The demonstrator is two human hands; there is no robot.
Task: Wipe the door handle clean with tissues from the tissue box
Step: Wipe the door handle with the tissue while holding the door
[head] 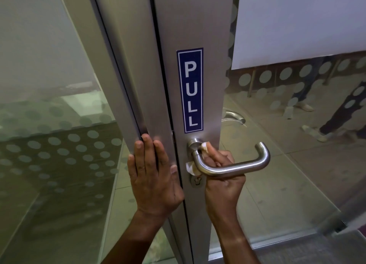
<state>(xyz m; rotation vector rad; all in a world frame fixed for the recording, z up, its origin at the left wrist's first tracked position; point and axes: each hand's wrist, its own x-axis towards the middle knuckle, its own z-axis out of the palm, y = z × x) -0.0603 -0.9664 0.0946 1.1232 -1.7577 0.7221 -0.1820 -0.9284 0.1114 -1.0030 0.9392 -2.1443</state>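
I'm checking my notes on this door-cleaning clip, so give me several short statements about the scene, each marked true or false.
1. The right hand holds a tissue against the door handle. True.
2. The left hand grips the handle. False: it rests flat on the door frame.
3. The blue sign reads PUSH. False: it reads PULL.
4. The sign sits above the handle. True.
5. The tissue box is in view. False: it is not visible.

Office; frosted-dot glass partition point(59, 154); PULL sign point(190, 90)
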